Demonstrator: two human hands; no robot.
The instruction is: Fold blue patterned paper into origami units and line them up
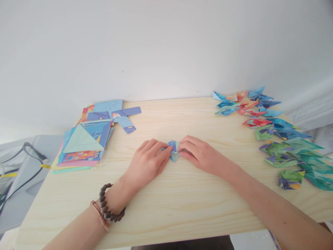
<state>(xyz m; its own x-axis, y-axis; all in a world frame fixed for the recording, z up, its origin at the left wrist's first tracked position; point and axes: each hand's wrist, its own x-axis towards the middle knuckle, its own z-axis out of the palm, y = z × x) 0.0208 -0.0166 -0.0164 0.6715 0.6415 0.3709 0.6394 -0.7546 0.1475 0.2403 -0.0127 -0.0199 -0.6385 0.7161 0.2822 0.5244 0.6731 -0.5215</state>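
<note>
Between my hands, at the middle of the wooden table (161, 215), lies a small piece of folded origami paper (174, 157) in blue and pale green. My left hand (149, 159) pinches its left side, thumb and fingers pressed together. On the right side, my right hand (197, 152) grips the paper's edge between thumb and fingertips. The fingers cover both sides of the paper, so only its middle shows.
A stack of printed paper sheets (85, 142) sits at the left, with cut paper strips (127, 119) beside it. Several folded paper pieces (282, 152) stand in rows along the right. A white wall (166, 48) borders the back; a black cable (28, 173) lies off the left edge.
</note>
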